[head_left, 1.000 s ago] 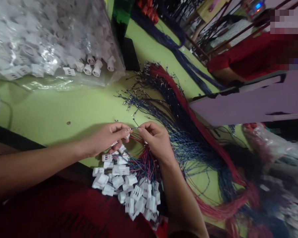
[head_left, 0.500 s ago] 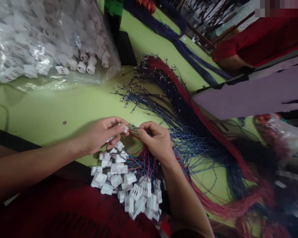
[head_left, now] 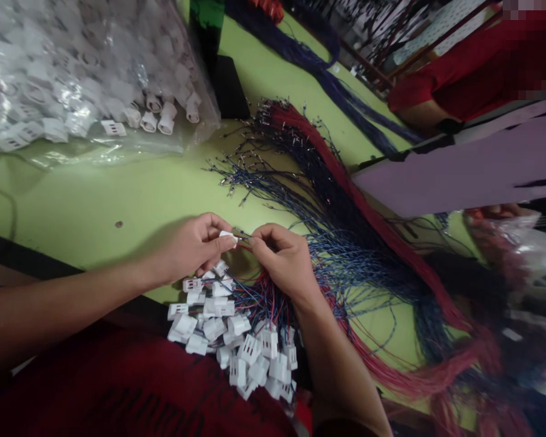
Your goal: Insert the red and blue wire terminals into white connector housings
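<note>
Your left hand [head_left: 188, 246] pinches a small white plug [head_left: 228, 235] between thumb and finger, near the front edge of the green worktop [head_left: 118, 194]. Your right hand [head_left: 284, 258] is pinched shut on thin wire ends [head_left: 244, 238] that touch the plug. Just below your hands lies a heap of white plugs [head_left: 232, 340] with red and blue wires already in them, right at the front edge by your red clothes. A big spread of blue and red wires [head_left: 346, 243] lies to the right of your right hand and runs to the far side. At the far left corner sits a clear bag of white plugs [head_left: 73, 79]. A dark flat block [head_left: 230, 88] stands beside the bag. Another person in a red sleeve [head_left: 459, 73] works at the far right, behind a pale purple board [head_left: 459, 170].
</note>
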`<act>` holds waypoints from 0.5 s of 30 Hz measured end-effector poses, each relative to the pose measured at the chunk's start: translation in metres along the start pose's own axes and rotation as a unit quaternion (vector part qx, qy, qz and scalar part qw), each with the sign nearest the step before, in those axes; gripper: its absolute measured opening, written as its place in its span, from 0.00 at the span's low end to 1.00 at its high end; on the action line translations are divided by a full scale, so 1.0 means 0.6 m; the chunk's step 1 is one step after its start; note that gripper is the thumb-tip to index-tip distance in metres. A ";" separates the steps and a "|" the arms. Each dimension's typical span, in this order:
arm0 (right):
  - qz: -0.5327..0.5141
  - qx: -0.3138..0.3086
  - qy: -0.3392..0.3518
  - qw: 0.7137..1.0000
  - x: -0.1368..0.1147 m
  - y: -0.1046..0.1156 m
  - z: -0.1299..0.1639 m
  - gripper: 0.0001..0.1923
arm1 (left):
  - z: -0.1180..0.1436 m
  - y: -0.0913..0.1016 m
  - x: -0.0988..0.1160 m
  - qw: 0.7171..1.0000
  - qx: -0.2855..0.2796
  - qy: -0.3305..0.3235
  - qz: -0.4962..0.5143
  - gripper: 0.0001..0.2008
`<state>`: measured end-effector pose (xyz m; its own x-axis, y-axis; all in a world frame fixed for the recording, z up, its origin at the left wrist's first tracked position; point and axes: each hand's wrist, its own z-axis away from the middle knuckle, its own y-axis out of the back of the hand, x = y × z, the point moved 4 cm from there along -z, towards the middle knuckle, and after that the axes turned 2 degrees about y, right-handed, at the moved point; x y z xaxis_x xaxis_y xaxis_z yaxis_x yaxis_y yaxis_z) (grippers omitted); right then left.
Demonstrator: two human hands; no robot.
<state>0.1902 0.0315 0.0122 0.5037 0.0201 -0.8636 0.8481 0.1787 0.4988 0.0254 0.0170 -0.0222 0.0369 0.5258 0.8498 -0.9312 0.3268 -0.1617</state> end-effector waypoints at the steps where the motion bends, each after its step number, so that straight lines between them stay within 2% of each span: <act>1: -0.002 0.001 0.001 1.000 0.000 -0.001 0.000 0.07 | -0.001 0.000 -0.001 1.000 0.004 0.003 0.004 0.08; 7: -0.016 -0.018 0.000 1.000 -0.001 -0.010 0.003 0.07 | -0.005 -0.001 -0.005 0.997 -0.017 0.027 0.068 0.08; 15: -0.028 -0.014 -0.019 0.999 -0.001 -0.019 0.005 0.07 | -0.003 -0.003 0.001 1.000 -0.009 -0.012 0.013 0.10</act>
<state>0.1808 0.0265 0.0074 0.4614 -0.0274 -0.8868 0.8708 0.2051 0.4468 0.0278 0.0180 -0.0221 0.0044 0.5149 0.8572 -0.9247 0.3284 -0.1925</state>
